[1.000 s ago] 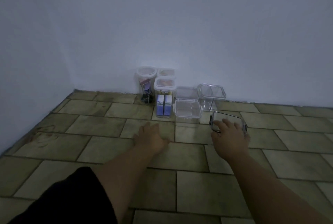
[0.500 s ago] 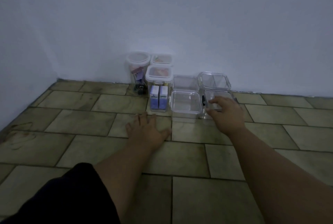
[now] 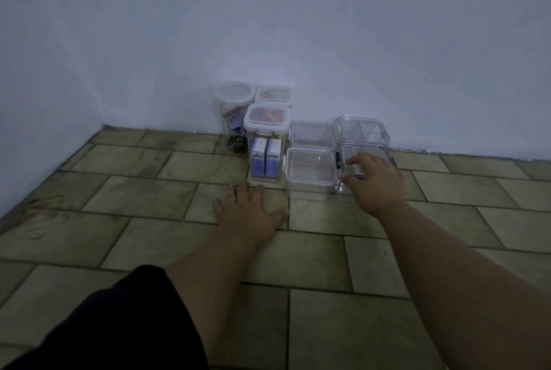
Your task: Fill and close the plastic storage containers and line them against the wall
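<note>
A cluster of clear plastic containers stands on the tiled floor by the wall. A round jar (image 3: 235, 95) and two tall square containers (image 3: 272, 92) (image 3: 266, 118) are closed and hold items; the front one shows two blue boxes. Right of them are low clear containers: one at the back (image 3: 312, 130), one in front (image 3: 310, 165), and a divided one at the back right (image 3: 361, 129). My right hand (image 3: 372, 185) grips the front right low container (image 3: 368, 150), fingers over its lid and thumb at its near left corner. My left hand (image 3: 249, 210) lies flat on the floor.
The white wall (image 3: 298, 41) runs behind the containers and a side wall (image 3: 35, 101) closes the left. Tiled floor (image 3: 477, 220) stretches to the right of the cluster and toward me. A dark clothed knee (image 3: 119, 325) is at the bottom left.
My right hand has slid the low clear container forward from the open floor to a spot beside the front low container. My left hand has stayed flat on the floor.
</note>
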